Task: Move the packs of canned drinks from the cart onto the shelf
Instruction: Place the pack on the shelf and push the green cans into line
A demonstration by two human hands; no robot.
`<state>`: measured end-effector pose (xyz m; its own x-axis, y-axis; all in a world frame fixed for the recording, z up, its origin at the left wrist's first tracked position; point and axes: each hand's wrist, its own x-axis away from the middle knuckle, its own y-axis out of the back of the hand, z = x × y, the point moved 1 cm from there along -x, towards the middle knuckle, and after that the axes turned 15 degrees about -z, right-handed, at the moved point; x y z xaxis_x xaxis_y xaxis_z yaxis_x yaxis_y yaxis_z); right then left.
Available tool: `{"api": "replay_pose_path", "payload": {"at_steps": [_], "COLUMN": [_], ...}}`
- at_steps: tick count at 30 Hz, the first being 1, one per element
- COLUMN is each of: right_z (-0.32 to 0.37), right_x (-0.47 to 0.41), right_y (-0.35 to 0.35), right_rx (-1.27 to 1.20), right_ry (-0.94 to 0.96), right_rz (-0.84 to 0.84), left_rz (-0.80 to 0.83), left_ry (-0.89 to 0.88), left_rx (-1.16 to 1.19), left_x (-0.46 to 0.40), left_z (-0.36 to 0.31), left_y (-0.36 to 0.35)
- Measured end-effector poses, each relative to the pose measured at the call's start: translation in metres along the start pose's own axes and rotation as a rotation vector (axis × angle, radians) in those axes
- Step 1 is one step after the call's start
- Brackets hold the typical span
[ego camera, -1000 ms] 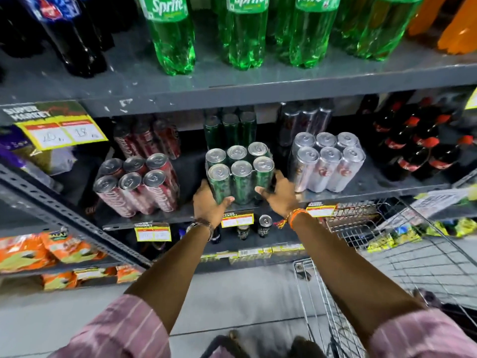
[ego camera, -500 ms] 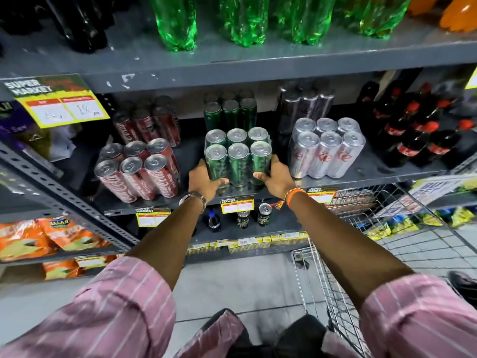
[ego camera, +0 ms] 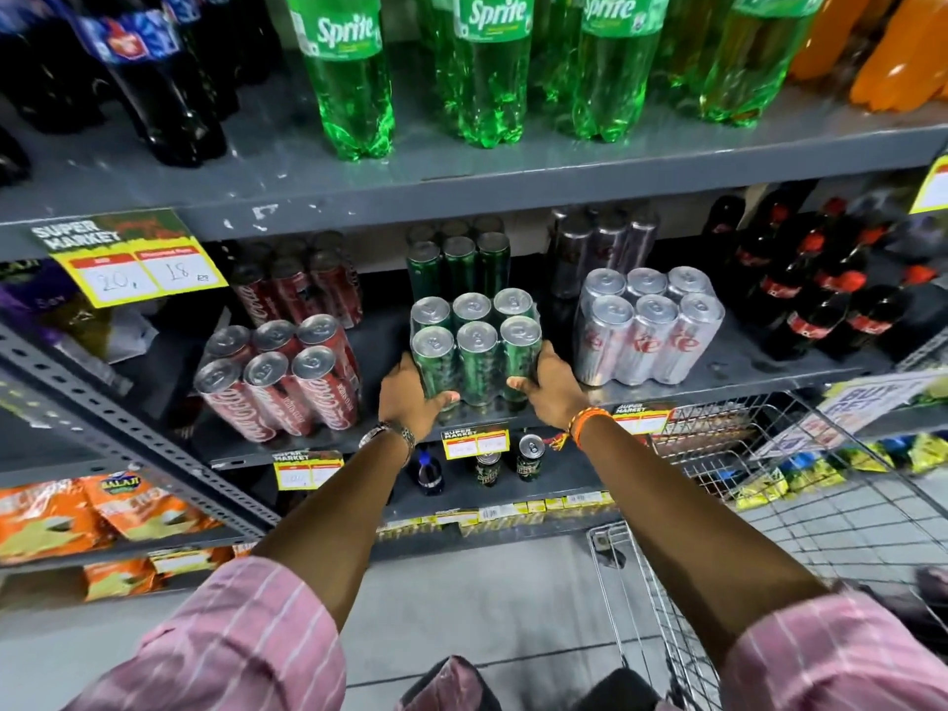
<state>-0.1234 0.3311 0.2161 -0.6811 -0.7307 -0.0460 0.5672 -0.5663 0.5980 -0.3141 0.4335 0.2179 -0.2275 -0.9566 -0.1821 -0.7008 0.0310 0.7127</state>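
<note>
A shrink-wrapped pack of green cans [ego camera: 477, 346] stands on the grey middle shelf [ego camera: 744, 372], near its front edge. My left hand [ego camera: 410, 397] grips the pack's lower left side and my right hand [ego camera: 549, 387] grips its lower right side. A pack of red cola cans [ego camera: 279, 382] stands to its left and a pack of silver cans [ego camera: 649, 325] to its right. Behind each front pack stands another pack of the same colour. The wire cart [ego camera: 800, 515] is at the lower right; no packs show in the part I see.
Large green Sprite bottles [ego camera: 482, 69] and dark cola bottles [ego camera: 154, 79] fill the shelf above. Small cola bottles [ego camera: 821, 300] stand right of the silver cans. Single cans [ego camera: 531, 456] sit on the shelf below, orange snack bags [ego camera: 92, 510] at lower left. Price tags hang off the shelf edges.
Both hands have pushed the green pack a little further back onto the middle shelf and now hold it lower on its sides. The view has tilted up slightly.
</note>
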Motion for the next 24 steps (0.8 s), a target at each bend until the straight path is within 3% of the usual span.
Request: {"api": "replay_pose_path", "payload": {"at_steps": [10, 13, 15, 18, 20, 22, 24], "right_z": [-0.001, -0.003, -0.007, -0.019, -0.033, -0.053, -0.069], "right_x": [0.001, 0.008, 0.015, 0.031, 0.037, 0.031, 0.017], "right_y": [0.0, 0.006, 0.015, 0.06, 0.098, 0.132, 0.156], "right_rx": [-0.014, -0.029, -0.196, -0.456, -0.426, -0.421, -0.403], "right_ry": [-0.01, -0.004, -0.066, -0.164, -0.112, -0.074, -0.154], "right_rz": [0.018, -0.03, -0.09, -0.339, -0.638, -0.841, -0.848], "left_rz": [-0.021, -0.028, -0.135, -0.416, -0.502, -0.445, -0.266], "left_ry": [0.015, 0.095, 0.175, 0.094, -0.069, -0.219, -0.291], "left_rx": [0.0, 0.036, 0.051, 0.139, 0.231, 0.295, 0.275], "left_x": [0.007, 0.016, 0.032, 0.062, 0.075, 0.08, 0.075], "left_z": [-0.001, -0.007, -0.017, -0.052, -0.088, -0.13, -0.164], "left_y": [-0.001, 0.003, 0.011, 0.024, 0.024, 0.012, -0.013]}}
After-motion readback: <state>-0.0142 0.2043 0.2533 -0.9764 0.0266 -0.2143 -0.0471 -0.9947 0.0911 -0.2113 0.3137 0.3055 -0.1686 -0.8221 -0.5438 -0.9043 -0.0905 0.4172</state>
